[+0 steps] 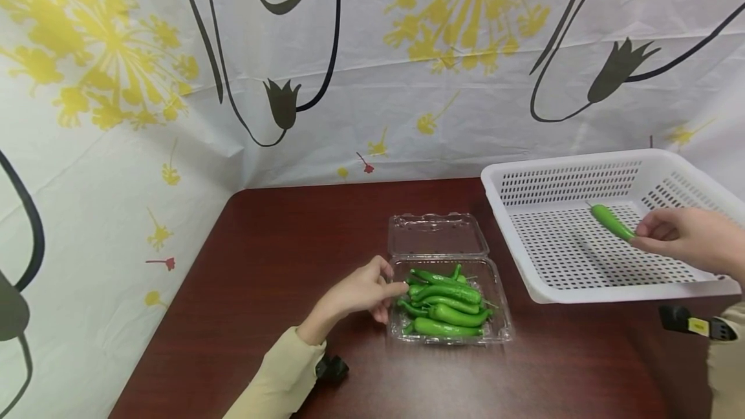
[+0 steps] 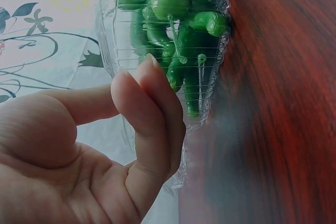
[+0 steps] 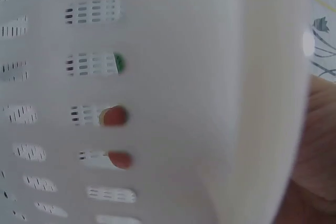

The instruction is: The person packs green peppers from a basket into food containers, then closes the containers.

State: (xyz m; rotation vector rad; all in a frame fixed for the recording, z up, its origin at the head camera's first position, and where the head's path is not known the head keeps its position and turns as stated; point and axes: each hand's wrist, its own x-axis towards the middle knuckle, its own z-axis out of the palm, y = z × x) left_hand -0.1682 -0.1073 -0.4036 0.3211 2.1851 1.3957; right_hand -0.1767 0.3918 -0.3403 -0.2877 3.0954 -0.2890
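Note:
A clear plastic clamshell box [image 1: 499, 277] stands with its lid folded back and holds several green chili peppers [image 1: 454, 315]. My left hand [image 1: 363, 290] is at its left side, thumb over the rim and curled fingers along the outer wall; the left wrist view shows these fingers [image 2: 157, 114] in front of the box. My right hand [image 1: 692, 235] pinches one green chili pepper [image 1: 611, 222] by its end, over the white slotted basket [image 1: 512, 238]. In the right wrist view the basket wall [image 3: 184, 77] hides most of that hand; fingertips [image 3: 115, 115] show through its slots.
The box and the basket stand on a dark red-brown table [image 1: 291, 244], basket at the right. A white patterned sheet [image 1: 349, 96] hangs behind and along the left. The box's opened lid [image 1: 439, 236] lies toward the back.

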